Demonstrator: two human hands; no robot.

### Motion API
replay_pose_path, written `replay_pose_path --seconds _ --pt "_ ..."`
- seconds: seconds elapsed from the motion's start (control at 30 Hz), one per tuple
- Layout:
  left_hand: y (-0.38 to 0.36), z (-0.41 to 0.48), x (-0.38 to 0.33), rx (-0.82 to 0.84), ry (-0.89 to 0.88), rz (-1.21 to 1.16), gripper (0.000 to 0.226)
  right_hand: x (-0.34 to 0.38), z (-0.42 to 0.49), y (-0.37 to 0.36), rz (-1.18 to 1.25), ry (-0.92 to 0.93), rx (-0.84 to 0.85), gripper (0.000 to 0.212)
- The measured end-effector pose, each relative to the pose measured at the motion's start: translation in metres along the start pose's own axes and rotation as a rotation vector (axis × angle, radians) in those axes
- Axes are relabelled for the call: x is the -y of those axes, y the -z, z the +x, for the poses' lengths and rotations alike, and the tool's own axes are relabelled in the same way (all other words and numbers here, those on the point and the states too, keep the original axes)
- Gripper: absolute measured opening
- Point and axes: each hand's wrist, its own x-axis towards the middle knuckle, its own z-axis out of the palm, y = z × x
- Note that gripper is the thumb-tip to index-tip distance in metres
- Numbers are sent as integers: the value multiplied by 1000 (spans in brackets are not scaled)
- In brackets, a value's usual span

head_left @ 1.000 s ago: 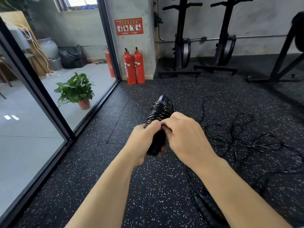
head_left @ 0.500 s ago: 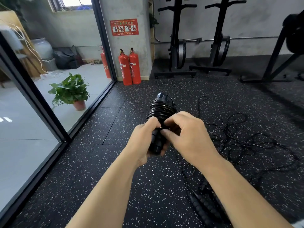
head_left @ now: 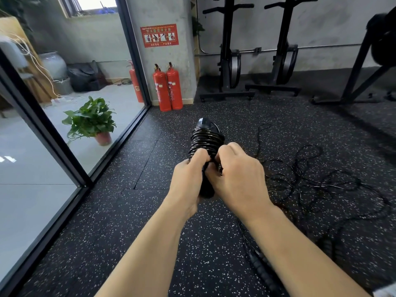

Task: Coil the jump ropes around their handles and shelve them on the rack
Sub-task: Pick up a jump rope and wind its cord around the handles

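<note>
Nearly coiled: left hand point(head_left: 188, 179) grips the handles point(head_left: 206, 189), right hand point(head_left: 237, 174) pinches the rope point(head_left: 209, 162) below the coil point(head_left: 204, 140); tuck next.

Left hand point(head_left: 186, 181), right hand point(head_left: 240, 179): two
Coiled jump rope point(head_left: 205, 140): one
Fire extinguishers point(head_left: 161, 91): three, beyond the hands
Potted plant point(head_left: 92, 118): one, off left

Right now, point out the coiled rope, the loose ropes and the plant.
coiled rope point(head_left: 204, 139), head view, on the wound coils.
loose ropes point(head_left: 296, 177), head view, on the floor tangle.
plant point(head_left: 92, 118), head view, on its leaves.
</note>
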Motion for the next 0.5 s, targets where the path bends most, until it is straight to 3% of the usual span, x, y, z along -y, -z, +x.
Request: replay_pose_path --seconds 0.27,0.5 --pt "8 2 0 28 0 -1 15 -2 0 4 105 -21 226 15" --pt "15 -2 -1 122 -23 87 19 -13 4 8 182 59 293 12"
